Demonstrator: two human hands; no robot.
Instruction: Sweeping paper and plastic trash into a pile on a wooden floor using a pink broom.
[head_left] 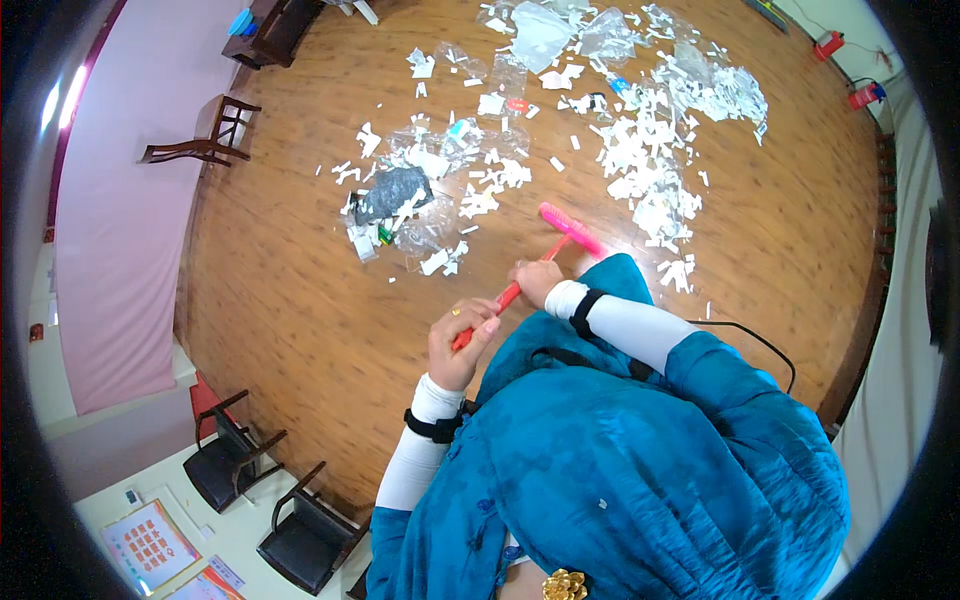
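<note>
Both my hands are closed around the red handle of a broom with a pink bristle head. My left hand grips it near the upper end, and a ring shows on one finger. Farther along the handle, closer to the bristles, my right hand holds on. The broom head is low over the wooden floor, between two patches of litter; whether it touches the boards is hard to tell. White paper scraps form the right patch. A black plastic bag lies among scraps and clear plastic on the left.
More clear plastic and scraps spread across the far floor. A wooden chair stands by the pink curtain at left. Black chairs stand at lower left. A black cable curves over the floor at my right.
</note>
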